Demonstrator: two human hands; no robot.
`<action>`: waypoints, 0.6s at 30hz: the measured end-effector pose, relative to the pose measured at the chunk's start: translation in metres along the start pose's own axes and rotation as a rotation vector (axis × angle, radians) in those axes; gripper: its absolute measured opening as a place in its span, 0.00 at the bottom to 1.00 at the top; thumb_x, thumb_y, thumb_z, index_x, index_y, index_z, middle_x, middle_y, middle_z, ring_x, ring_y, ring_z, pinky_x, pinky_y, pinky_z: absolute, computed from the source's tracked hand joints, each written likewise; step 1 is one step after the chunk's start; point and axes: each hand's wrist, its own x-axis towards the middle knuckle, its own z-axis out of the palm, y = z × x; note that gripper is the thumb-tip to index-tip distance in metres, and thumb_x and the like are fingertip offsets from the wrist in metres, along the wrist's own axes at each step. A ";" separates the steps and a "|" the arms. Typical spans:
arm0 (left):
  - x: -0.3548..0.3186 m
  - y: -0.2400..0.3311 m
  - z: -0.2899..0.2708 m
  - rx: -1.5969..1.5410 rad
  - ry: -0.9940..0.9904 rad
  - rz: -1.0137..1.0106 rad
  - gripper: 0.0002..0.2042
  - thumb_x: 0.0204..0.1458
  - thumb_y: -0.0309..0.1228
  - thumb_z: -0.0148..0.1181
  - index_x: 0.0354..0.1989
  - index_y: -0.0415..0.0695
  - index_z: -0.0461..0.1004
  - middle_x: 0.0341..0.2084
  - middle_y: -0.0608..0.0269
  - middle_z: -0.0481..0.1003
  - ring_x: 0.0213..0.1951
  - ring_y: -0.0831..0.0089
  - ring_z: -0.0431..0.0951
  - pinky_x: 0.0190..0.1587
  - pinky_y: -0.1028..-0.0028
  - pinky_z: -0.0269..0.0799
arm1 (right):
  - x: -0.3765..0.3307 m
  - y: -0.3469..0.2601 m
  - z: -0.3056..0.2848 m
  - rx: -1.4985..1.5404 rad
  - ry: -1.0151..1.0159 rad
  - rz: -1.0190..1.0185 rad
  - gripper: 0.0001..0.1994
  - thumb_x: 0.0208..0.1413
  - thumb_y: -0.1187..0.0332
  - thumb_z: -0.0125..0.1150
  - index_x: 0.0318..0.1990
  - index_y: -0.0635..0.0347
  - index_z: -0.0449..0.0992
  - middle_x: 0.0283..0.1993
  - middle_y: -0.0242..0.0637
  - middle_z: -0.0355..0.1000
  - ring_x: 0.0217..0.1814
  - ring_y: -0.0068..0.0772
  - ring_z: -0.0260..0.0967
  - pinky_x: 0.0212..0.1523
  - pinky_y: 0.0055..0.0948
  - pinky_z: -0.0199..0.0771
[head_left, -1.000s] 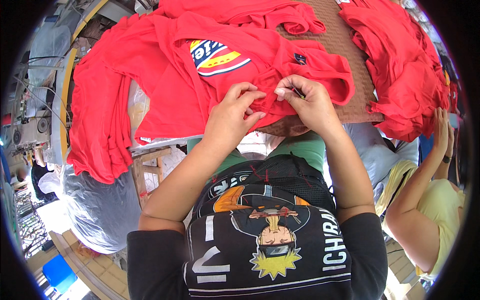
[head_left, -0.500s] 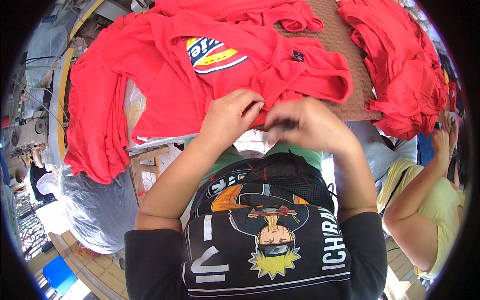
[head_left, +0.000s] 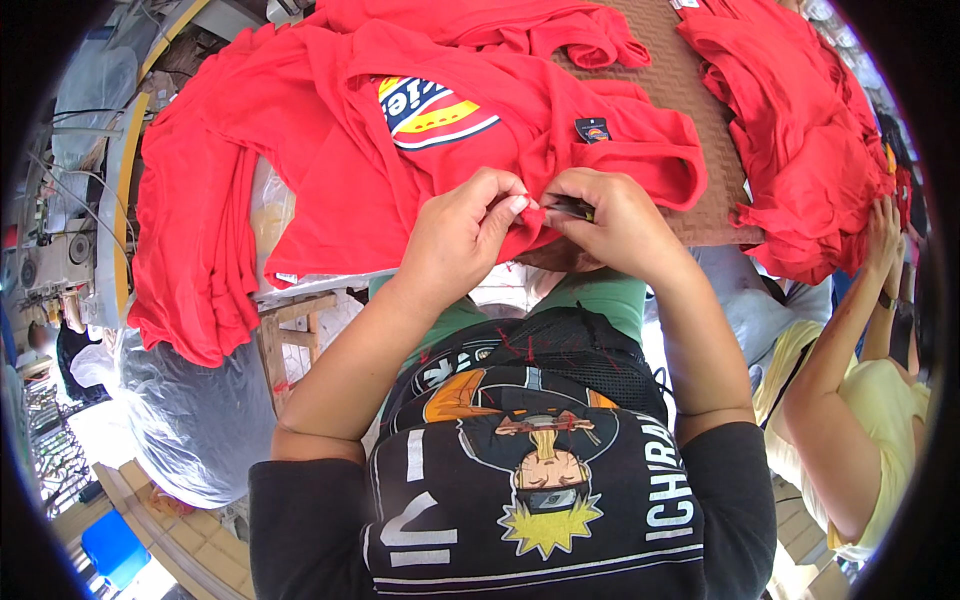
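A red shirt lies spread over the near edge of the table, with a multicoloured printed emblem and a small dark label. My left hand is closed, pinching a bit of the shirt's edge between thumb and fingers. Right beside it, my right hand is closed round small dark thread snips, partly hidden by the fingers. The tip of the snips is close to the pinched cloth; whether it touches cannot be made out.
More red garments are heaped at the right of the brown textured table. A person in yellow works at the far right, one hand by that heap. A plastic-wrapped bundle and a wooden stand are at the left.
My right hand, blurred before, has come up against my left and the cloth. The shirt's dark label shows more fully. The other person's hand has risen to the red heap.
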 end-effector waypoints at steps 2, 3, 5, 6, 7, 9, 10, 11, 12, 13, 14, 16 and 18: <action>0.003 0.003 -0.003 -0.023 -0.050 -0.053 0.05 0.59 0.25 0.55 0.40 0.36 0.72 0.34 0.59 0.79 0.38 0.77 0.79 0.45 0.77 0.73 | -0.003 -0.009 -0.011 0.004 -0.028 0.011 0.11 0.49 0.71 0.66 0.40 0.64 0.74 0.35 0.45 0.74 0.35 0.42 0.74 0.37 0.34 0.72; 0.003 0.004 -0.004 -0.034 -0.076 -0.081 0.05 0.59 0.24 0.55 0.40 0.36 0.72 0.34 0.59 0.80 0.39 0.77 0.79 0.45 0.77 0.73 | -0.005 -0.018 -0.019 0.042 -0.049 0.053 0.12 0.49 0.71 0.66 0.41 0.64 0.74 0.36 0.44 0.74 0.36 0.41 0.74 0.37 0.33 0.72; 0.002 0.001 -0.004 -0.181 -0.094 -0.133 0.06 0.59 0.24 0.56 0.41 0.35 0.72 0.35 0.60 0.79 0.40 0.78 0.78 0.45 0.78 0.73 | -0.008 -0.019 -0.027 0.096 -0.068 0.057 0.13 0.50 0.71 0.66 0.43 0.63 0.73 0.38 0.42 0.74 0.39 0.39 0.73 0.38 0.33 0.72; 0.001 0.000 -0.004 -0.255 -0.106 -0.157 0.06 0.59 0.24 0.56 0.41 0.34 0.73 0.35 0.61 0.79 0.40 0.79 0.78 0.45 0.78 0.73 | -0.009 -0.013 -0.029 0.113 -0.066 0.020 0.14 0.50 0.71 0.65 0.44 0.63 0.73 0.38 0.41 0.73 0.40 0.38 0.73 0.39 0.33 0.72; 0.001 0.000 -0.004 -0.259 -0.114 -0.164 0.06 0.59 0.23 0.56 0.41 0.34 0.73 0.36 0.61 0.79 0.40 0.80 0.78 0.45 0.79 0.73 | -0.010 -0.009 -0.032 0.130 -0.065 -0.017 0.14 0.51 0.71 0.65 0.45 0.63 0.73 0.39 0.40 0.73 0.41 0.37 0.73 0.40 0.33 0.72; 0.000 0.001 -0.005 -0.265 -0.126 -0.180 0.06 0.59 0.23 0.56 0.42 0.33 0.73 0.36 0.63 0.79 0.40 0.81 0.77 0.45 0.79 0.73 | -0.008 -0.009 -0.036 0.091 -0.121 -0.079 0.15 0.51 0.71 0.65 0.47 0.63 0.72 0.39 0.41 0.73 0.41 0.35 0.72 0.41 0.32 0.71; 0.000 0.001 -0.005 -0.271 -0.125 -0.187 0.06 0.59 0.23 0.56 0.42 0.33 0.73 0.36 0.63 0.79 0.40 0.81 0.77 0.45 0.80 0.73 | -0.007 -0.009 -0.036 0.088 -0.144 -0.094 0.15 0.51 0.71 0.65 0.47 0.63 0.72 0.38 0.40 0.73 0.41 0.35 0.72 0.41 0.32 0.71; 0.000 0.001 -0.004 -0.277 -0.125 -0.193 0.07 0.59 0.23 0.56 0.42 0.34 0.73 0.36 0.63 0.79 0.40 0.82 0.77 0.45 0.80 0.73 | -0.007 -0.009 -0.037 0.084 -0.167 -0.108 0.15 0.51 0.71 0.65 0.47 0.63 0.72 0.38 0.40 0.73 0.40 0.35 0.72 0.41 0.33 0.71; 0.000 0.001 -0.004 -0.283 -0.125 -0.199 0.07 0.59 0.24 0.57 0.42 0.34 0.73 0.36 0.64 0.79 0.39 0.82 0.77 0.44 0.80 0.73 | -0.007 -0.010 -0.035 0.099 -0.151 -0.108 0.15 0.51 0.71 0.65 0.46 0.63 0.72 0.38 0.40 0.73 0.40 0.35 0.72 0.41 0.33 0.71; 0.000 0.002 -0.004 -0.270 -0.125 -0.205 0.07 0.59 0.24 0.57 0.42 0.34 0.74 0.36 0.64 0.79 0.39 0.82 0.76 0.44 0.80 0.73 | -0.008 -0.011 -0.032 0.113 -0.136 -0.107 0.15 0.51 0.71 0.65 0.45 0.63 0.73 0.38 0.40 0.73 0.40 0.35 0.72 0.41 0.33 0.71; 0.001 0.003 -0.004 -0.257 -0.125 -0.212 0.07 0.59 0.24 0.57 0.42 0.34 0.74 0.35 0.64 0.79 0.39 0.82 0.76 0.44 0.81 0.73 | -0.009 -0.012 -0.030 0.128 -0.120 -0.106 0.14 0.50 0.70 0.66 0.45 0.63 0.73 0.37 0.40 0.73 0.40 0.35 0.72 0.41 0.33 0.71; 0.001 0.002 -0.004 -0.259 -0.121 -0.218 0.07 0.59 0.24 0.57 0.42 0.34 0.74 0.35 0.65 0.78 0.38 0.83 0.76 0.43 0.81 0.73 | -0.008 -0.010 -0.031 0.172 -0.147 -0.024 0.13 0.50 0.70 0.66 0.43 0.62 0.74 0.37 0.40 0.73 0.39 0.35 0.72 0.41 0.33 0.71; 0.000 0.001 -0.004 -0.287 -0.111 -0.218 0.07 0.59 0.24 0.57 0.42 0.34 0.74 0.35 0.65 0.78 0.38 0.84 0.76 0.43 0.81 0.72 | -0.007 -0.009 -0.031 0.193 -0.165 0.006 0.13 0.50 0.70 0.66 0.42 0.62 0.75 0.38 0.40 0.73 0.38 0.35 0.71 0.41 0.33 0.71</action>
